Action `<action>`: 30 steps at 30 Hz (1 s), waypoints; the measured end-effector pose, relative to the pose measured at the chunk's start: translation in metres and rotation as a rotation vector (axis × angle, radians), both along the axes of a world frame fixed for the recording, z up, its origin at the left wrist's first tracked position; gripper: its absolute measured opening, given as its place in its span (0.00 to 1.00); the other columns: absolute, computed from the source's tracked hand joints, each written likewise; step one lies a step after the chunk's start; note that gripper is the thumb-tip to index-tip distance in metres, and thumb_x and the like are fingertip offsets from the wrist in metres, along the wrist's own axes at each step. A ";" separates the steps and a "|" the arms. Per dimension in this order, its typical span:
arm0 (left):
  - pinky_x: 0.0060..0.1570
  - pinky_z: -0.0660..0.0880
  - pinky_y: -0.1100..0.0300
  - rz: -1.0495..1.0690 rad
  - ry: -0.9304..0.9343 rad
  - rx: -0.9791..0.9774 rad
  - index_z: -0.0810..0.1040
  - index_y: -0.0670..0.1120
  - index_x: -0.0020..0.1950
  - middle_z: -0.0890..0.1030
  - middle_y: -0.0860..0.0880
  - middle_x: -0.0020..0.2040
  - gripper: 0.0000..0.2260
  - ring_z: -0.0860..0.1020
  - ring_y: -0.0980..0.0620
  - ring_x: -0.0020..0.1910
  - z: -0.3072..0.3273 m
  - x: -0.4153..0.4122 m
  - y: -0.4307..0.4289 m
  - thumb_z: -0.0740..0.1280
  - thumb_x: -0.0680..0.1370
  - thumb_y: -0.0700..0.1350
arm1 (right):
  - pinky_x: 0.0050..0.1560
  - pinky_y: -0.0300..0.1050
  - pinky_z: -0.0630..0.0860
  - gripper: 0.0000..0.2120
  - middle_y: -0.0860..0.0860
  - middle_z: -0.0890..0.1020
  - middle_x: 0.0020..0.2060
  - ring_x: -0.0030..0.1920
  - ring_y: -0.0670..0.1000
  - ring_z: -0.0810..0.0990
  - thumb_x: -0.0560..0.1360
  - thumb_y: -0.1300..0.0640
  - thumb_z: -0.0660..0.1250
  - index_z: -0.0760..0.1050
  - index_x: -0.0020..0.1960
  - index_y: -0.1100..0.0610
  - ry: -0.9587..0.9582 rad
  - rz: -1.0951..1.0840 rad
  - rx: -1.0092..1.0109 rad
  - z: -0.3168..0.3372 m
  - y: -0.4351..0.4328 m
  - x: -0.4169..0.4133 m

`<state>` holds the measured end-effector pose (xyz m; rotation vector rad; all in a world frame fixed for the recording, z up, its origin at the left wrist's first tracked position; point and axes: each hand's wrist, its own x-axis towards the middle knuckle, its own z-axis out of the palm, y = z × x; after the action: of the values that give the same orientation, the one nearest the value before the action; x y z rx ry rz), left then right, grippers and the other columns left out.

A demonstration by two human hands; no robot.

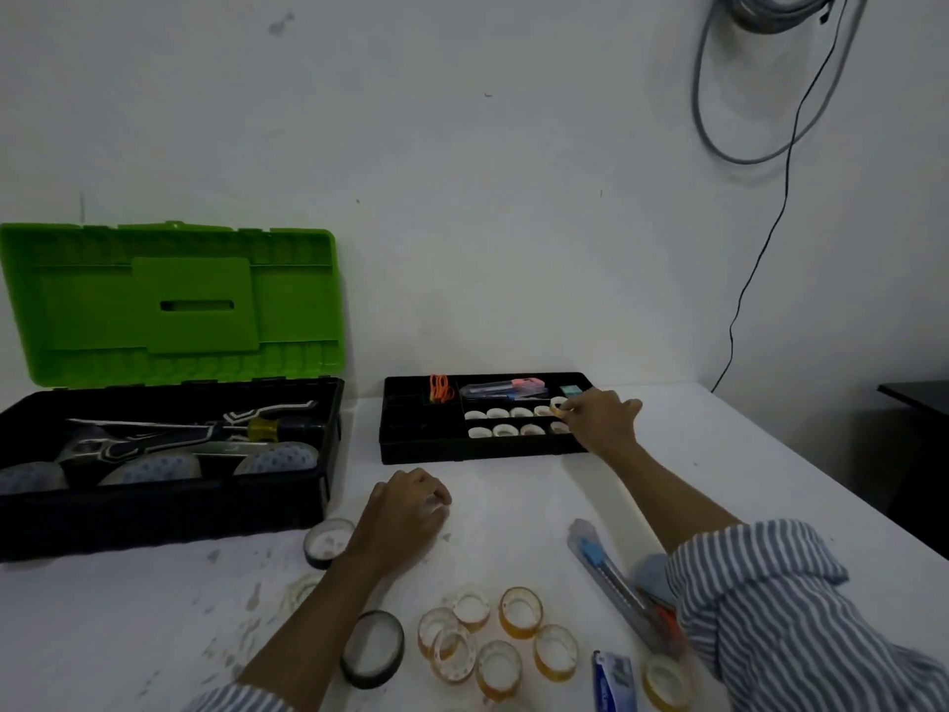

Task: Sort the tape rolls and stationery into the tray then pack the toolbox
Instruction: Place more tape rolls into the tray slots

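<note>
R hand point(598, 416): pinches small tape roll point(558, 404) above tray point(411, 444), right end of back row. L hand point(405, 511): curled on desk point(719, 454), grasp unclear; nearer loose rolls point(520, 611).

At centre right of the frame, the right hand point(598, 418) pinches a small tape roll point(558, 405) at the right end of the black tray point(411, 444), beside two rows of similar rolls. The left hand point(405, 511) rests on the white table point(513, 506) mid-frame, fingers curled under. The toolbox point(169, 511) stands open at left, green lid raised. Amber tape rolls point(521, 611) cluster at bottom centre, near a utility knife point(606, 573).
</note>
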<state>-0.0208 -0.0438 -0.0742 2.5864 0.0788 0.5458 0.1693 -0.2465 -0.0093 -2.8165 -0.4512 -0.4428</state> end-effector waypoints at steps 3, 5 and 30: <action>0.51 0.60 0.58 0.047 0.048 0.068 0.77 0.50 0.51 0.74 0.54 0.54 0.28 0.70 0.53 0.54 -0.002 0.010 -0.006 0.44 0.66 0.60 | 0.56 0.52 0.61 0.11 0.49 0.82 0.52 0.56 0.53 0.76 0.76 0.49 0.63 0.82 0.53 0.48 0.063 -0.110 0.051 0.004 -0.005 0.023; 0.50 0.59 0.58 0.071 0.052 0.062 0.76 0.51 0.52 0.73 0.54 0.55 0.24 0.70 0.52 0.54 -0.005 0.017 -0.007 0.47 0.68 0.59 | 0.60 0.54 0.61 0.13 0.51 0.81 0.52 0.56 0.54 0.76 0.76 0.46 0.63 0.81 0.54 0.50 0.149 -0.159 0.061 0.005 -0.004 0.037; 0.57 0.66 0.56 0.008 0.135 -0.178 0.76 0.53 0.46 0.75 0.56 0.48 0.10 0.71 0.55 0.52 0.009 0.011 0.002 0.58 0.78 0.40 | 0.57 0.51 0.60 0.16 0.56 0.78 0.48 0.61 0.59 0.67 0.80 0.50 0.52 0.77 0.51 0.55 0.178 -0.044 0.104 0.000 -0.004 0.041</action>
<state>-0.0100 -0.0422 -0.0656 2.4465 0.1757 0.3493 0.2099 -0.2503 -0.0090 -2.7376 -0.3204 -0.2146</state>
